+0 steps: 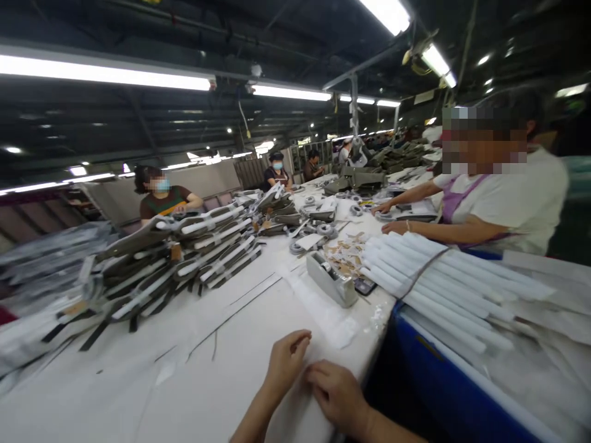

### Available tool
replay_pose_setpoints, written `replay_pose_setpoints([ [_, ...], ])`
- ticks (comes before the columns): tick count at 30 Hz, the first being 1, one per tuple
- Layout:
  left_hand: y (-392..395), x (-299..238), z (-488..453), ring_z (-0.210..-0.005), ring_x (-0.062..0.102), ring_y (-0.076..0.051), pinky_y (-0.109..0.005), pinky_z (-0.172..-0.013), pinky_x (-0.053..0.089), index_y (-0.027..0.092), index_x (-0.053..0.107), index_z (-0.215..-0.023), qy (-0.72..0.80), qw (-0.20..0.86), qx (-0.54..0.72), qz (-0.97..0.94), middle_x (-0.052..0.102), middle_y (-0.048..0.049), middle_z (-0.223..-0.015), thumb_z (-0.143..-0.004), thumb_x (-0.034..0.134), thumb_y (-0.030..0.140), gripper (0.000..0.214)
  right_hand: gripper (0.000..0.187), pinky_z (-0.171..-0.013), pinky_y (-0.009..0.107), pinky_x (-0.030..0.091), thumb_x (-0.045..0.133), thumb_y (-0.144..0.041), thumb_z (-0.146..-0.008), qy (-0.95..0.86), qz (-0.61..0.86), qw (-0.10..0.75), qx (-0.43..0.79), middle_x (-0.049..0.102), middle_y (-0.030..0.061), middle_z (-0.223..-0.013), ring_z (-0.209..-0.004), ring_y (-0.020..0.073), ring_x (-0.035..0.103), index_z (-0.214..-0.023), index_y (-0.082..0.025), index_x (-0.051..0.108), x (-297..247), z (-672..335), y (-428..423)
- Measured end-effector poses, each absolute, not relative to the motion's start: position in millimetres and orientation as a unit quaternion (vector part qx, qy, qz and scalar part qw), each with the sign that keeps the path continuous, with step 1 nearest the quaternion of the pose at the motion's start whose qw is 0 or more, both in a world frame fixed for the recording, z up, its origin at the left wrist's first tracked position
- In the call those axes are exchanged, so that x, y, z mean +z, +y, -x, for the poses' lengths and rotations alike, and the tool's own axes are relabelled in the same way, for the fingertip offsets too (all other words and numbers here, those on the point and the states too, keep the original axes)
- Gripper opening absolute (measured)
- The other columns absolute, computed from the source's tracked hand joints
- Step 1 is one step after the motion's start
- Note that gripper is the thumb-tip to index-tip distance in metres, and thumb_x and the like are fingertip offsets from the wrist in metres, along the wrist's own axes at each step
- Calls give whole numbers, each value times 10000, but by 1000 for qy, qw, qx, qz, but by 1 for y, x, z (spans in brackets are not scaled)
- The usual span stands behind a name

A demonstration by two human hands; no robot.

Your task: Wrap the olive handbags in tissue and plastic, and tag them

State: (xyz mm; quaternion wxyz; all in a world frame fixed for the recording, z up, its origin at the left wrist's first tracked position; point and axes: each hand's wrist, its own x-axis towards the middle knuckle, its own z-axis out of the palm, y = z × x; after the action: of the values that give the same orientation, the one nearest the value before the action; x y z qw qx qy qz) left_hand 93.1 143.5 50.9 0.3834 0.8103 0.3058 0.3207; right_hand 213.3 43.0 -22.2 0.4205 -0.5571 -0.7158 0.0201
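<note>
My left hand (287, 358) is above the near edge of the white table, its fingers curled and the tips close to the thumb. Just beside it, lower and to the right, my right hand (338, 394) is also curled, fingers pointing left toward the other hand. If either holds anything, it is too small or hidden to make out. Beyond my hands lies a clear plastic sheet or bag (335, 323). A grey tape dispenser (330, 280) stands behind it on the table.
A large pile of dark folded garments (184, 246) covers the table's left. At right, a blue bin (429, 363) carries tied white rolls (443, 277). Small brown tags (346, 252) lie behind the dispenser. A co-worker (503, 191) works across the corner; others sit farther back.
</note>
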Motion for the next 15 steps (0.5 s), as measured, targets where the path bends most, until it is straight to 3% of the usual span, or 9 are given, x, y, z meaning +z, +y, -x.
replay_pose_setpoints([
  [5, 122, 50, -82, -1004, 687, -205, -315, -878, 570, 236, 742, -1072, 318, 342, 313, -827, 741, -28, -1093, -892, 551, 286, 268, 379, -918, 298, 544, 437, -102, -827, -726, 553, 409, 19, 722, 52, -1086, -1008, 176, 675, -1053, -225, 716, -11, -219, 36],
  [10, 113, 53, -44, -947, 693, -152, -254, -876, 557, 247, 715, -1134, 361, 271, 315, -835, 735, 3, -1115, -906, 582, 273, 265, 297, -912, 295, 563, 463, -261, -924, -747, 529, 401, -31, 720, 8, -1124, -1014, 170, 690, -1082, -276, 714, -32, -230, 44],
  [15, 122, 57, 35, -1267, 532, -149, -245, -1114, 380, 289, 602, -1302, 479, 164, 310, -805, 590, 13, -1380, -917, 609, 319, 386, 371, -977, 338, 528, 448, -400, -919, -756, 505, 410, -74, 704, 22, -1174, -989, 203, 693, -1167, -244, 675, -58, -245, 58],
])
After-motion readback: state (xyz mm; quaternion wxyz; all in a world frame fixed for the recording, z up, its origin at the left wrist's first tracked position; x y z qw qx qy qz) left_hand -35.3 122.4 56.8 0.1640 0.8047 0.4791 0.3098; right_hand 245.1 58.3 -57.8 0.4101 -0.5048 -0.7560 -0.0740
